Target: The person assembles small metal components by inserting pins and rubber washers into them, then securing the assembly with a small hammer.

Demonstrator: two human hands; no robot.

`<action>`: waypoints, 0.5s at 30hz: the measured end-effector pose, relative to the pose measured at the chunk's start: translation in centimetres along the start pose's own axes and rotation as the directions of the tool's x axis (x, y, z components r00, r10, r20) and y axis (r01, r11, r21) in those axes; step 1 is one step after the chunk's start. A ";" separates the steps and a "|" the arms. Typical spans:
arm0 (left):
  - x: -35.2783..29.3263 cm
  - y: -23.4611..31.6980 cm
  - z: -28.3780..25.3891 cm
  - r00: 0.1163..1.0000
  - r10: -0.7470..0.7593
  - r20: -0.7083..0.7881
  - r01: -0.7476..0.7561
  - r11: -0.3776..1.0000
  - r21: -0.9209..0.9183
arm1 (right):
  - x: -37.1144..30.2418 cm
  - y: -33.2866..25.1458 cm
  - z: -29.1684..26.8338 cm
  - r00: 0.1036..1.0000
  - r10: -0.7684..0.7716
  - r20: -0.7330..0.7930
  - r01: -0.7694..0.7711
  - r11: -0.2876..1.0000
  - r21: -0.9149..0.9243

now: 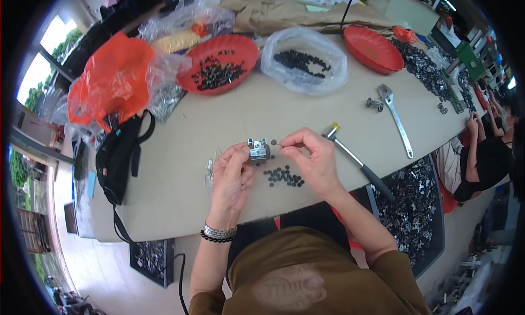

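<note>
My left hand (234,167) is closed around a small silver metal bracket (257,145) with a dark round part at its side, held above the table. Just to its right, my right hand (311,156) pinches a thin pin with a small black disc (274,142) at its end. The disc is close to the bracket but apart from it. Below both hands lies a loose group of small black wheels (283,176) on the table. A crumpled clear plastic bag (210,173) lies beside my left hand, partly hidden by it.
A rubber-grip hammer (355,161) and an adjustable wrench (396,121) lie to the right. Farther back stand a red plate (249,50) of black parts, a clear bag (268,61) and another red plate (372,47). A black bag (117,162) sits left; co-workers sit far right.
</note>
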State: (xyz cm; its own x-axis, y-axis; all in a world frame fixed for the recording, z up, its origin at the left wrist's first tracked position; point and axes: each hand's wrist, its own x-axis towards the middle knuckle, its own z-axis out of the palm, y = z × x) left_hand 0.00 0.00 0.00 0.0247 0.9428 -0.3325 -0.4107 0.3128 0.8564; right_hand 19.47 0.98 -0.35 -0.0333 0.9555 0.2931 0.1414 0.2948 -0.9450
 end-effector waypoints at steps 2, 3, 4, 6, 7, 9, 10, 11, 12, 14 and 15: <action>-2.9 -0.3 1.1 0.999 -0.050 0.008 0.051 0.987 -0.155 | -1.3 -1.6 -1.1 0.979 -0.194 0.055 0.201 0.956 -0.215; -3.1 -0.8 0.8 0.998 -0.062 0.003 0.062 0.986 -0.157 | -1.5 -1.6 -0.7 0.982 -0.181 0.059 0.190 0.958 -0.216; -3.3 -1.4 0.5 0.998 -0.057 0.026 0.060 0.984 -0.166 | -1.7 -1.5 -0.4 0.961 -0.267 0.071 0.277 0.925 -0.259; -3.8 -2.7 -0.1 0.997 -0.060 0.052 0.070 0.977 -0.200 | -2.4 -0.8 0.1 0.924 -0.368 0.102 0.381 0.870 -0.312; -4.2 -3.2 -0.1 0.996 -0.076 0.040 0.083 0.975 -0.208 | -2.7 -0.7 0.2 0.930 -0.351 0.112 0.368 0.876 -0.311; -4.7 -3.8 -0.1 0.992 -0.101 0.071 0.115 0.967 -0.228 | -3.1 -0.7 0.4 0.912 -0.384 0.143 0.409 0.863 -0.296; -4.8 -4.1 -0.2 0.992 -0.110 0.067 0.123 0.965 -0.232 | -3.2 -0.6 0.5 0.916 -0.374 0.147 0.402 0.866 -0.297; -4.9 -4.4 -0.3 0.992 -0.102 0.076 0.116 0.968 -0.224 | -3.4 -0.4 0.6 0.912 -0.384 0.148 0.411 0.859 -0.305; -4.9 -4.7 -0.4 0.992 -0.092 0.087 0.109 0.971 -0.215 | -3.6 -0.2 0.7 0.907 -0.394 0.147 0.421 0.851 -0.313; -5.0 -4.8 -0.4 0.991 -0.086 0.104 0.108 0.967 -0.230 | -3.9 0.0 0.7 0.916 -0.375 0.147 0.402 0.857 -0.321; -5.1 -4.7 -0.4 0.990 -0.072 0.120 0.100 0.965 -0.244 | -4.0 -0.1 0.7 0.921 -0.362 0.144 0.390 0.861 -0.326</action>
State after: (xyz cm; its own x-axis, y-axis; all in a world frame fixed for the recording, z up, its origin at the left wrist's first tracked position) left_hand 1.47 -6.36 -2.44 0.1635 0.9248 -0.3436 -0.6157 0.3678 0.6968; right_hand 18.88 -2.82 -1.54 -0.2246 0.7745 0.5914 0.4309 0.6233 -0.6525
